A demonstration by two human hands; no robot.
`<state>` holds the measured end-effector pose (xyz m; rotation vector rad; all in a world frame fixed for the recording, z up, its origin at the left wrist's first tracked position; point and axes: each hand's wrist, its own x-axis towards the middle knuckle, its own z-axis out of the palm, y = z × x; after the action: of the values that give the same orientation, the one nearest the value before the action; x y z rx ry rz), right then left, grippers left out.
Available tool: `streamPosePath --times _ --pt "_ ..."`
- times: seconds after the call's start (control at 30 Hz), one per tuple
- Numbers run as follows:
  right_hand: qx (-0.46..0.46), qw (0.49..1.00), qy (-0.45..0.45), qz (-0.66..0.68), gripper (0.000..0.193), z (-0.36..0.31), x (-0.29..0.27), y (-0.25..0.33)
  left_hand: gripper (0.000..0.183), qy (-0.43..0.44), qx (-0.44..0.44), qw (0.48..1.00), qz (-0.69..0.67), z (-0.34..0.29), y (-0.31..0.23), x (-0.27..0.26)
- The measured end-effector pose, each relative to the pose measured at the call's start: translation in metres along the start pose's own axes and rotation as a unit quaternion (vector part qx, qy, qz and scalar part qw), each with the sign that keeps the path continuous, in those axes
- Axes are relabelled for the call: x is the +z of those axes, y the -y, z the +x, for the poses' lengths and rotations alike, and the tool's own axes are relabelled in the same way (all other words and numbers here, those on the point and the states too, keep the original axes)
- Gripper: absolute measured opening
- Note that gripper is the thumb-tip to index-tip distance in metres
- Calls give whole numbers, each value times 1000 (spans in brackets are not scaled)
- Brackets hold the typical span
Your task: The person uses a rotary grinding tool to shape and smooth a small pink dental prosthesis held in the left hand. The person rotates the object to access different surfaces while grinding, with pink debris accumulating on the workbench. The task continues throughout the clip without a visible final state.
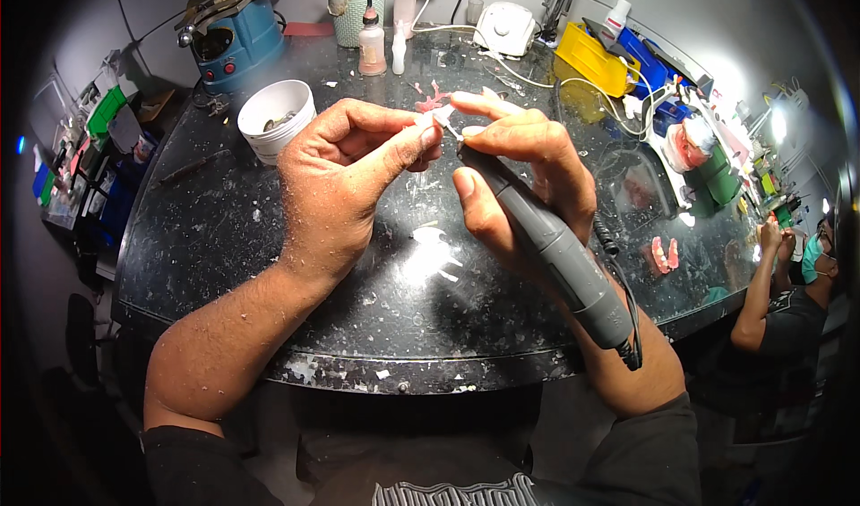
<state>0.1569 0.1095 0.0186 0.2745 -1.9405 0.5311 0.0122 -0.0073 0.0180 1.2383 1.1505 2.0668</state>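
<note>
My left hand (330,179) is closed, with thumb and index finger pinching a small pink-and-white piece (431,105). It looks like part of a denture, though the fingertips cover most of it. Wrapped in my right hand (546,161) is a dark grey rotary handpiece (560,251), its cord trailing from the rear end by my forearm. The handpiece's narrow tip points up and left, close to the pink-and-white piece; whether they touch I cannot tell. Pale dust and crumbs cling to my left hand and forearm. Both hands are raised over the black tabletop (385,309).
Left of my hands stands a white tub (279,116), with a blue machine (233,40) behind. Bottles (372,45) and a green-white pot (354,13) line the back. Yellow bin (596,58), dental model (688,143) and pink dentures (664,255) are right. A masked person (788,291) sits far right.
</note>
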Motion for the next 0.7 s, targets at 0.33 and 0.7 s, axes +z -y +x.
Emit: streamPosePath --times 0.33,0.7 --pt "8 999 -50 3 33 0 7 -2 7 -2 1 1000 16 -2 -1 0" --pt "35 997 -65 36 32 -1 10 1 8 -13 -25 1000 -7 -3 1 1"
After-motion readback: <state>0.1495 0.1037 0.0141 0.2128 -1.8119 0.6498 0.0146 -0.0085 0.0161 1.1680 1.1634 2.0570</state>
